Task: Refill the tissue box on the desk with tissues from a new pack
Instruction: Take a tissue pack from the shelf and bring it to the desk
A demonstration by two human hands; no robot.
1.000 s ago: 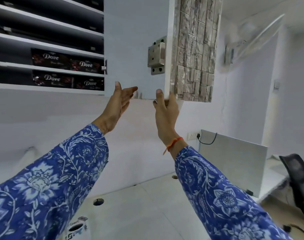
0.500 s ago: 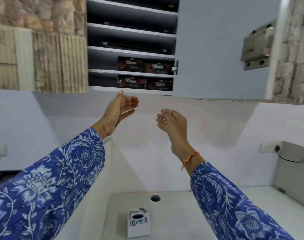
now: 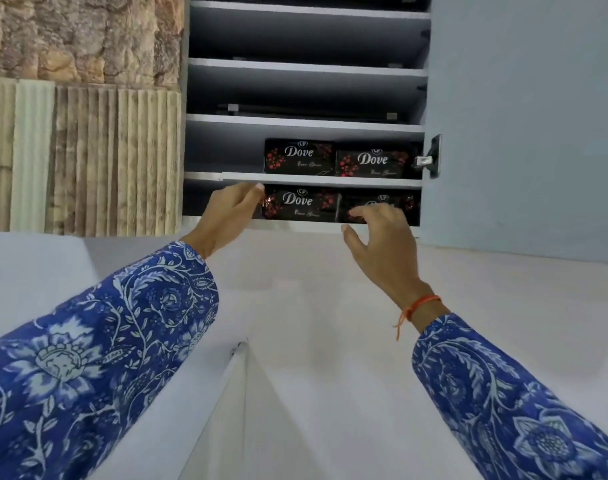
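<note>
Black "Dove" tissue packs lie in an open wall cabinet. Two sit on the lowest shelf: the left pack [image 3: 301, 204] and the right pack [image 3: 396, 202]. Two more packs [image 3: 333, 158] rest one shelf up. My left hand [image 3: 228, 211] reaches up with its fingertips at the left end of the lower left pack, fingers apart, holding nothing. My right hand [image 3: 378, 233] is raised in front of the lower right pack, fingers curled and spread, partly hiding it. The tissue box on the desk is out of view.
The cabinet door [image 3: 524, 119] hangs open to the right, with its hinge [image 3: 429, 161] at the shelf edge. Upper shelves [image 3: 306, 69] look mostly bare. Stone-textured panels [image 3: 81, 112] cover the wall at the left. A white wall corner [image 3: 243, 355] runs below.
My view has tilted up and closer to the cabinet; the desk and tissue box dropped out of sight. Both hands rose from below the cabinet to the lowest shelf's packs.
</note>
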